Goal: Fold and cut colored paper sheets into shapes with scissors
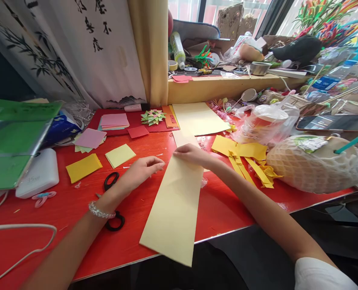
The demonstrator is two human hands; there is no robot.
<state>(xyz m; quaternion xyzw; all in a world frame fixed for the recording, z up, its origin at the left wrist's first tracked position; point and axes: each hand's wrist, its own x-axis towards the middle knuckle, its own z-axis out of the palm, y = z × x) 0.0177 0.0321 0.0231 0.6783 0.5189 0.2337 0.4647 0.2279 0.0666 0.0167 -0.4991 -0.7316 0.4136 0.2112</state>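
1. Long pale-yellow paper (pixel 174 205): centre of red worktop (pixel 224 213), slightly slanted; near end reaches past the front edge.
2. Right hand (pixel 192 156): at the paper's far end, touching it. Fingers close together; cannot tell whether they pinch the paper or press on it.
3. Left hand (pixel 141 173): just left of the same paper, apart from it. Fingers loosely bent, small gap between thumb and forefinger. Beaded bracelet (pixel 102 210) at the wrist.
4. Scissors (pixel 115 222): black handles, partly hidden beneath the left forearm in this view.
5. Left of the hands: small pale-yellow pad (pixel 120 155), with a deeper yellow pad (pixel 83 168) farther left.
6. Right of the right hand: yellow paper scraps (pixel 241 151), strips among them, near a net-wrapped round object (pixel 311 165) with a blue-green straw (pixel 354 141).
7. Rear: broad cream sheet (pixel 199 117); green-and-pink folded ornament (pixel 154 117) to its left.
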